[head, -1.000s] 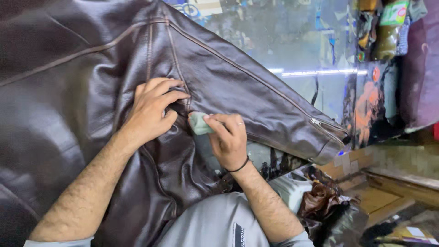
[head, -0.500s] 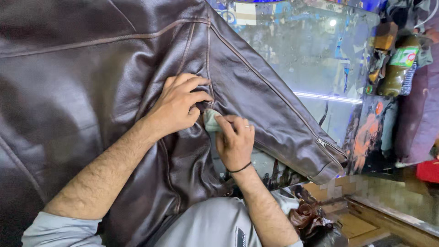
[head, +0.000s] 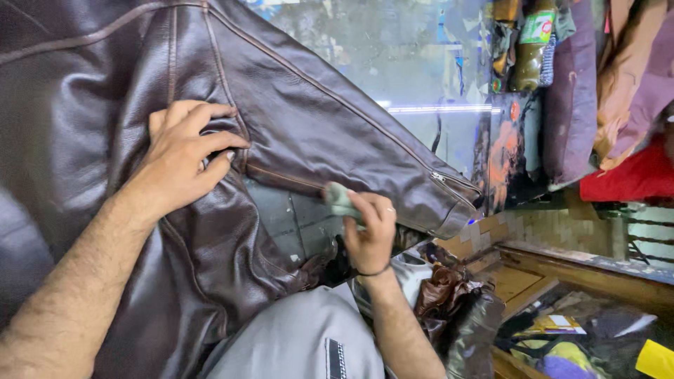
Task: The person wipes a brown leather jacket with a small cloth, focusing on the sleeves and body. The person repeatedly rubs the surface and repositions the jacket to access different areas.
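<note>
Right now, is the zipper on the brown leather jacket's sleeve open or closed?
Closed: the cuff zipper on the dark brown leather jacket lies flat, teeth together.

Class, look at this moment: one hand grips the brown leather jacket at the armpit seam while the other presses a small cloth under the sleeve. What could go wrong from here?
1. The left hand bunches the jacket at the armpit seam; a hard pull might strain the stitching.
2. The right hand pinches only a small cloth at the sleeve's lower edge; it could slip out.
3. The sleeve's zipper lies close to the cloth and might snag it.
</note>
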